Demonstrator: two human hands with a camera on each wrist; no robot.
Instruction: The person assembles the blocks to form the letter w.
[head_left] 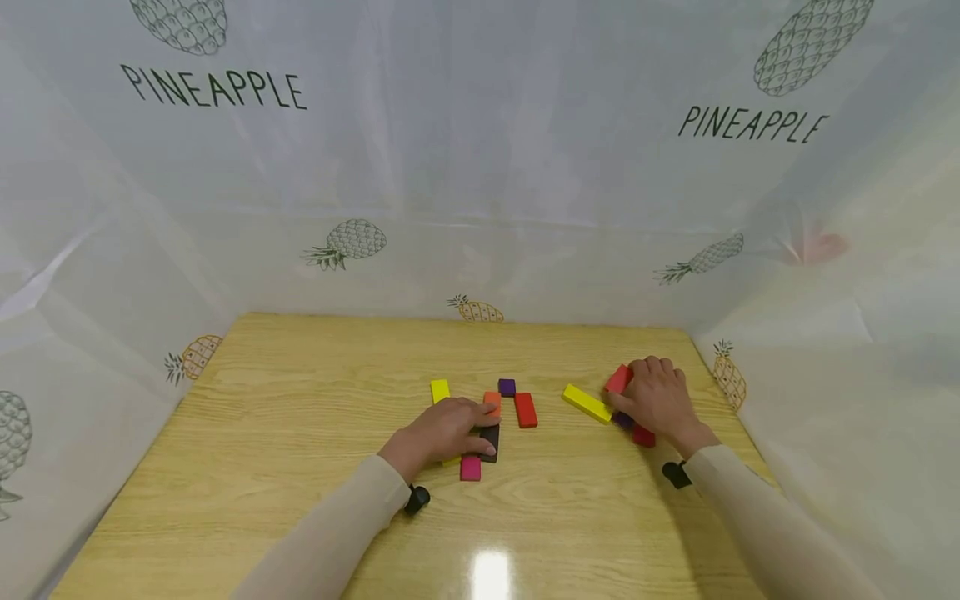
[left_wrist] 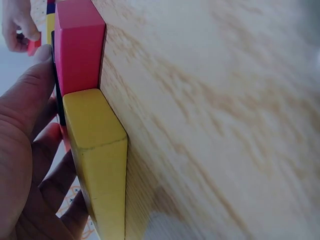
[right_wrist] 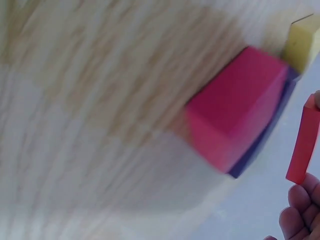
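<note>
My left hand lies over a cluster of coloured blocks, its thumb and forefinger pinching a black block; the forefinger also overlaps an orange block. A pink block and a yellow block stand beside that thumb, end to end in the left wrist view. My right hand grips a red block between thumb and fingertips, lifted off the table in the right wrist view. Under this hand sit a crimson block, a purple block and a long yellow block.
Another red block and a small purple block lie between the hands. One more yellow block shows behind the left hand. A pineapple-print sheet walls in the wooden table at the back and sides.
</note>
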